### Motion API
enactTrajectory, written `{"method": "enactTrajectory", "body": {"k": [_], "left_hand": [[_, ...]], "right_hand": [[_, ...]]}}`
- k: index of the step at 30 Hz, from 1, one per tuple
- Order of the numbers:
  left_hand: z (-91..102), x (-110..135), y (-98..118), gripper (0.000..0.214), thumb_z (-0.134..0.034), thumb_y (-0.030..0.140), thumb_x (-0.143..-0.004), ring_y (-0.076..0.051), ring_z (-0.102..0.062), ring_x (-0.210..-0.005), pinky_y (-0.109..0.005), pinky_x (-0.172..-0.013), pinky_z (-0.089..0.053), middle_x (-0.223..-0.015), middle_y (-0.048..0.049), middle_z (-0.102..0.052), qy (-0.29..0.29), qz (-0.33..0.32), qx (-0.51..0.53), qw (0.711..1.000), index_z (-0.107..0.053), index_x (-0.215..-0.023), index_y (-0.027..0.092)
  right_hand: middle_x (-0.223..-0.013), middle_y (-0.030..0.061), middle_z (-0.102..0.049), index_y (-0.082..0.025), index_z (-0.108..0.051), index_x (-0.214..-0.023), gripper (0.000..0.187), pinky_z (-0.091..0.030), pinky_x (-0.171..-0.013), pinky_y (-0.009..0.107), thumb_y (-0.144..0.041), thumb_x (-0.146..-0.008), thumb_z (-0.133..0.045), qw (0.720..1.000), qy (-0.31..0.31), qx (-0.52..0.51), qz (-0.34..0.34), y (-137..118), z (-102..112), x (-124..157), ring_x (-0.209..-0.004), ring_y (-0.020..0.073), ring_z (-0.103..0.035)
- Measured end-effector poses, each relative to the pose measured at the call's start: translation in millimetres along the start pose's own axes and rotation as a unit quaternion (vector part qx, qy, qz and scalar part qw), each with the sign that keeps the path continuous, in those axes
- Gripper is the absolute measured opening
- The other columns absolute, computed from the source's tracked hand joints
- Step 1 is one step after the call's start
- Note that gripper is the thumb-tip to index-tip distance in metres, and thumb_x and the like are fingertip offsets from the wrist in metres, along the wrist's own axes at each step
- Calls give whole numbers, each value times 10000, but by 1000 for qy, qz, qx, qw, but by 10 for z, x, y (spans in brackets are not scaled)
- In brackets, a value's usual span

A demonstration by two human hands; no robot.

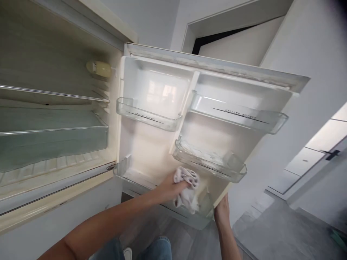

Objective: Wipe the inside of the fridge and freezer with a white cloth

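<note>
Head view: left hand (170,187) closed around a crumpled white cloth (187,189), fingers bunching it against the inner wall of the open fridge door (151,148), low down, just under the middle-right door bin (208,162) and above the bottom door bin (162,195). Right hand (222,209) gripping the near right edge of the door, fingers wrapped behind it and mostly hidden, so spread cannot be told. Two upper clear bins, upper left bin (148,117) and upper right bin (238,115), each printed with dark lettering reading roughly "UTILITY BOCKET"; too blurred to confirm letter for letter. Similar print on the middle-right bin, unreadable. To the left, fridge interior (54,108) with glass shelves and a yellowish lamp cover (99,68). Far right, grey floor (284,231).
</note>
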State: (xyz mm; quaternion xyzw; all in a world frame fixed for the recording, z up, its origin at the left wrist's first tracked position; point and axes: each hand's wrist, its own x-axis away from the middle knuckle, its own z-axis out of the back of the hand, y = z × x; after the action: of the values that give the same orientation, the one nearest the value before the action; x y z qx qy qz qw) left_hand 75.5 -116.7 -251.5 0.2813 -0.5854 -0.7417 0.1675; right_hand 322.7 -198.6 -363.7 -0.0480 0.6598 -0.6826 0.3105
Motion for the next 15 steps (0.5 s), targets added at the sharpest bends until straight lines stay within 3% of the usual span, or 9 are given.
{"method": "enactTrajectory", "body": {"k": [2,4,6,8,11,15], "left_hand": [[423,201,58,333,-487,437,-872,-178,-672,-679,-312,-577,-534,-920,-62,-690,71,-1,-59,996,-540,-1101,201],[884,384,96,291,-466,319,-885,-198,-690,-819,-345,-707,-560,-1028,-72,-680,105,-53,-228,967,-503,-1153,212],[1308,514,112,456,-516,152,-801,-261,-635,-1084,-416,-901,-520,-1195,-125,-640,130,-75,-459,875,-451,-1251,190],[1625,585,97,537,-518,31,-709,-284,-548,-1238,-429,-1022,-450,-1308,-172,-588,54,-68,-607,790,-485,-1232,148],[1843,602,3,406,-555,48,-681,-309,-592,-1167,-422,-974,-479,-1198,-197,-649,-53,-25,-683,728,-589,-1079,125],[1848,514,-154,184,-598,127,-669,-267,-683,-826,-365,-804,-523,-835,-112,-730,-88,5,-668,739,-680,-830,162]], "right_hand": [[-1213,95,-582,-193,-552,-1234,632,-357,-1002,389,-653,-827,-403,1000,-1,15,-13,-22,15,22,-1210,281,-455],[-1184,95,-589,-195,-546,-1235,642,-363,-985,387,-661,-824,-385,999,0,22,-25,-52,15,33,-1199,285,-458],[-1130,95,-599,-191,-552,-1212,639,-379,-953,387,-664,-820,-376,999,-1,25,-29,-81,-2,30,-1155,287,-482],[-1094,95,-599,-183,-561,-1172,624,-384,-936,392,-661,-820,-371,999,0,28,-25,-96,-28,15,-1114,285,-500],[-1101,94,-588,-178,-567,-1128,590,-375,-942,400,-643,-812,-387,999,6,29,-22,-95,-60,0,-1102,283,-504],[-1121,94,-588,-176,-566,-1114,573,-365,-964,401,-625,-794,-409,1000,16,21,-16,-102,-45,34,-1127,283,-492]]}}
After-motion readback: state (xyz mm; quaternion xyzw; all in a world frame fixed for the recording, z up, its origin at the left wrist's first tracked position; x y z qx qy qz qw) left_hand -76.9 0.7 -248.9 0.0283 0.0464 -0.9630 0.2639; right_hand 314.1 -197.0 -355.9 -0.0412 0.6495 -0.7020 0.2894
